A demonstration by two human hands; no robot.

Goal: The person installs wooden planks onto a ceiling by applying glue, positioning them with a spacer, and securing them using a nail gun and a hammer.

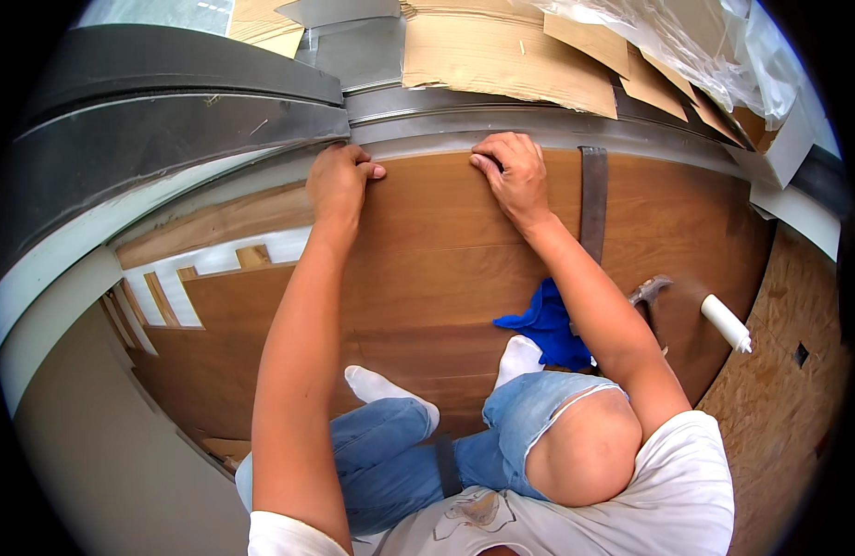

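Brown wood floorboards point(427, 222) cover the floor in front of me. At the far edge of the farthest board, beside its left end, my left hand point(339, 181) is closed with bent fingers, the thumb over the board. My right hand point(517, 176) grips the same edge farther right, its fingers curled. Right of that hand, a dark flat metal bar point(593, 204) lies across the boards with its far end at the edge. A hammer point(652, 295), partly behind my right forearm, and a blue cloth point(550, 324) lie nearer to me.
A white bottle point(726, 322) lies at the right near a chipboard panel point(770, 315). Grey door-track metal point(483, 120) runs along the far edge, with cardboard point(483, 51) and clear plastic point(705, 37) beyond. At left, white underlay point(284, 246) shows between wood strips. My socked feet rest on the boards.
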